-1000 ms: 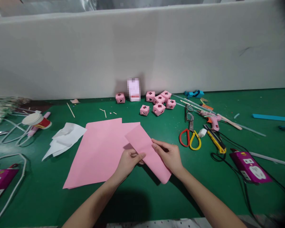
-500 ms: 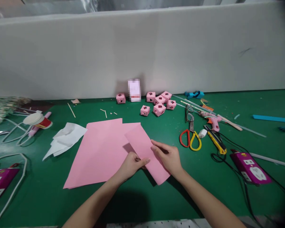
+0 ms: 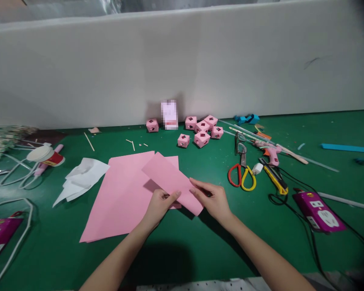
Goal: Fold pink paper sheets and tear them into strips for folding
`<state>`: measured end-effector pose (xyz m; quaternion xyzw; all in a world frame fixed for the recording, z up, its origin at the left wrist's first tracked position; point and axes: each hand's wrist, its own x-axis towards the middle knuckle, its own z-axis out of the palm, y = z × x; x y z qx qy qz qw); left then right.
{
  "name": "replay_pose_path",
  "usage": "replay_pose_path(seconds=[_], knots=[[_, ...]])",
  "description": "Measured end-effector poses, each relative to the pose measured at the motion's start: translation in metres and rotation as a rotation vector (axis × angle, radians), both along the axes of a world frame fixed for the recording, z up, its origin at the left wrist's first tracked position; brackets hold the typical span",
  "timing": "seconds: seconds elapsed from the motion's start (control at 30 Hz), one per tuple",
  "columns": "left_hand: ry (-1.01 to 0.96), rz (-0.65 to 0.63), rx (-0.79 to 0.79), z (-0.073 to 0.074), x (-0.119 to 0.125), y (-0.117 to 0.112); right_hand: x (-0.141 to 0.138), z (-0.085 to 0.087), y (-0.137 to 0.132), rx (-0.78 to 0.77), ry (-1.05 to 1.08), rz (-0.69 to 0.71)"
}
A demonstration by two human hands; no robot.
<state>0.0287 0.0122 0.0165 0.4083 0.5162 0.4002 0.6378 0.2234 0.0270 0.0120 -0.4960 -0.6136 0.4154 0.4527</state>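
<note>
Between my hands is a folded strip of pink paper (image 3: 170, 176), raised above the table and slanting down to the right. My left hand (image 3: 160, 205) pinches its lower edge, thumb on top and fingers hidden beneath. On its right edge my right hand (image 3: 211, 198) closes with thumb and fingers. Larger pink paper sheets (image 3: 118, 198) lie flat under and left of the strip. Toward the wall sit several pink paper cubes with cut-out holes (image 3: 202, 139), and one more pink cube (image 3: 152, 125) stands apart to their left.
Right of my hands lie scissors (image 3: 242, 173), glasses (image 3: 240, 144), a yellow cutter (image 3: 274, 178), a pink glue gun (image 3: 273, 153) and a purple power strip (image 3: 320, 212). At left are crumpled white paper (image 3: 83, 178), a paper cup (image 3: 45, 155) and another power strip (image 3: 1, 236).
The pink strip has turned counterclockwise and shifted left, now lying more across the sheets. Both hands still hold it, the left hand having moved slightly left.
</note>
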Motion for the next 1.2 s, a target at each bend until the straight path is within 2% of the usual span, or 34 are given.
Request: replay_pose_path(seconds=[0.2, 0.37, 0.57, 0.77, 0.93, 1.07, 1.2], knots=[[-0.004, -0.019, -0.005, -0.005, -0.002, 0.0, 0.0, 0.003, 0.0, 0.027, -0.011, -0.006], [-0.064, -0.121, 0.056, -0.003, 0.001, -0.002, 0.0, 0.005, 0.0, 0.017, 0.019, -0.015], [0.028, -0.169, 0.004, -0.006, 0.005, -0.002, 0.0, 0.002, 0.0, -0.016, 0.02, -0.031], [0.048, -0.116, 0.038, -0.011, 0.006, -0.003, 0.001, 0.0, 0.001, -0.012, 0.008, -0.04], [-0.036, -0.12, 0.0, -0.009, 0.008, -0.005, 0.0, 0.001, 0.001, -0.03, 0.046, 0.019], [-0.063, -0.039, 0.026, -0.007, 0.009, -0.005, 0.0, 0.001, 0.001, -0.122, 0.094, 0.036], [-0.028, 0.083, -0.044, -0.006, 0.007, -0.002, 0.001, 0.0, 0.001, -0.125, 0.09, 0.0]])
